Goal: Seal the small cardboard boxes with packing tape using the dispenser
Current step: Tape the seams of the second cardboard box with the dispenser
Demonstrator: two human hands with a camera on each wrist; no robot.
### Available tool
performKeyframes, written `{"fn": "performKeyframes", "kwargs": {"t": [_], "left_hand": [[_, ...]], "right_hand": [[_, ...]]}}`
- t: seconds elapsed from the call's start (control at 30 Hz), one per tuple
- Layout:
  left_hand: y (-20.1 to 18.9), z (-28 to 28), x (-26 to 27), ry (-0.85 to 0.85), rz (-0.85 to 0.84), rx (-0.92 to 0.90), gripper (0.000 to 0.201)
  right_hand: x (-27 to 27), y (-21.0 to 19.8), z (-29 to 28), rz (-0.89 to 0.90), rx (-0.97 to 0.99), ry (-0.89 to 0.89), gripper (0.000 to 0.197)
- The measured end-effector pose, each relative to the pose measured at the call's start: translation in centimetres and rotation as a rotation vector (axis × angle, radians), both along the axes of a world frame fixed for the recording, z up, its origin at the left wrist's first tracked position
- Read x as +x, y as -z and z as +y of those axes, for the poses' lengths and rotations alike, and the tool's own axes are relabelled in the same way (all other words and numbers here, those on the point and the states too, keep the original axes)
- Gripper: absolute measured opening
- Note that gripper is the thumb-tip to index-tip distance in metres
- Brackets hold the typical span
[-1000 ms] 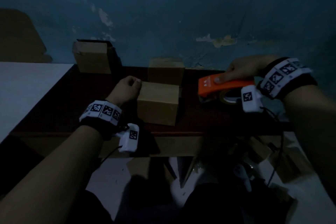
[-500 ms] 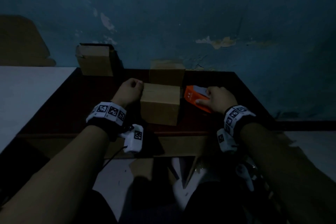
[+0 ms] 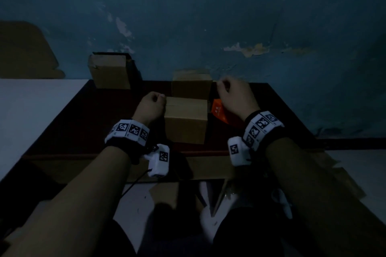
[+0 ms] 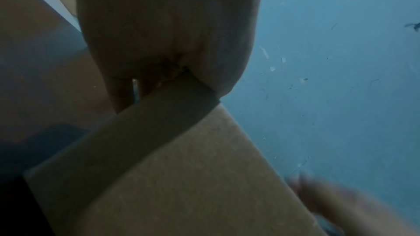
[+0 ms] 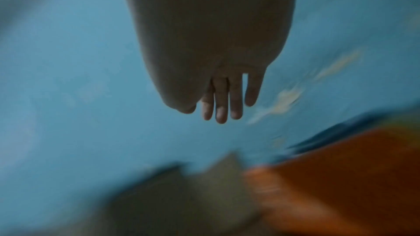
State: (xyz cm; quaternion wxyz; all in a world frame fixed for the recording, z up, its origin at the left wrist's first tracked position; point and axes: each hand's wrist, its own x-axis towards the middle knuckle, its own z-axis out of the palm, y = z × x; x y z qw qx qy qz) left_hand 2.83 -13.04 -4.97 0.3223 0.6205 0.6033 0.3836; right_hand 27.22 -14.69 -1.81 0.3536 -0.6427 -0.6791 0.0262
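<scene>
Left hand [image 3: 150, 107] curled, gripping the near box [image 3: 186, 120] at its left edge; right hand [image 3: 235, 98] empty, fingers loose, above the dispenser [image 3: 219, 111] right of the box; steady the box before taping

All three views are dim and blue-tinted, with no glare. The head view is sharp enough but murky – its lower part sinks into shadow. The right wrist view is heavily motion-blurred; the left wrist view smears only at its lower right corner

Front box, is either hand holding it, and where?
The left hand grips the front box at its top left edge. The right hand holds nothing; the orange dispenser lies beneath it.
</scene>
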Motion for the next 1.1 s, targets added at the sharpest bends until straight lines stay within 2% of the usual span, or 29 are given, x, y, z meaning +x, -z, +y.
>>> {"fn": "performKeyframes", "kwargs": {"t": [0.1, 0.2, 0.3, 0.37, 0.43, 0.53, 0.57, 0.7, 0.77, 0.93, 1.03, 1.1], "left_hand": [[-0.1, -0.2, 0.1, -0.003, -0.010, -0.021, 0.033], [0.1, -0.2, 0.1, -0.019, -0.023, -0.018, 0.031], [0.1, -0.3, 0.0, -0.030, -0.044, -0.029, 0.031], [-0.1, -0.4, -0.2, -0.020, -0.057, -0.049, 0.032], [0.0, -0.5, -0.3, -0.009, -0.067, -0.060, 0.032], [0.2, -0.4, -0.3, -0.022, -0.081, -0.058, 0.032], [0.2, -0.4, -0.3, -0.023, -0.082, -0.054, 0.033], [0.2, -1.1, -0.4, 0.010, -0.173, -0.073, 0.031], [0.1, -1.5, -0.3, 0.022, -0.286, -0.134, 0.032], [-0.3, -2.3, 0.2, 0.067, -0.561, -0.304, 0.031], [-0.7, -2.2, 0.1, 0.054, -0.513, -0.298, 0.030], [-0.8, -2.1, -0.2, 0.071, -0.424, -0.280, 0.033]], "right_hand": [[-4.3, -0.9, -0.5, 0.139, -0.004, -0.157, 0.026], [-7.9, -0.3, -0.7, 0.041, -0.048, -0.242, 0.027], [-8.4, 0.6, -0.8, -0.002, 0.010, -0.182, 0.029], [-7.2, 1.0, -0.6, 0.121, 0.021, -0.101, 0.030], [-6.1, 1.7, -0.6, 0.240, -0.067, -0.071, 0.032], [-5.2, 2.8, -1.1, 0.314, -0.222, -0.108, 0.040], [-5.1, 3.3, -1.1, 0.399, -0.272, -0.130, 0.041], [-5.8, 5.5, -1.1, 1.018, -0.431, -0.170, 0.034], [-6.1, 6.0, -1.1, 1.198, -0.420, -0.176, 0.022], [-6.2, 7.0, -1.5, 1.321, -0.396, -0.227, 0.025], [-5.7, 8.6, -1.4, 1.353, -0.428, -0.196, 0.037], [-5.3, 8.8, -1.2, 1.284, -0.418, -0.175, 0.037]]}}
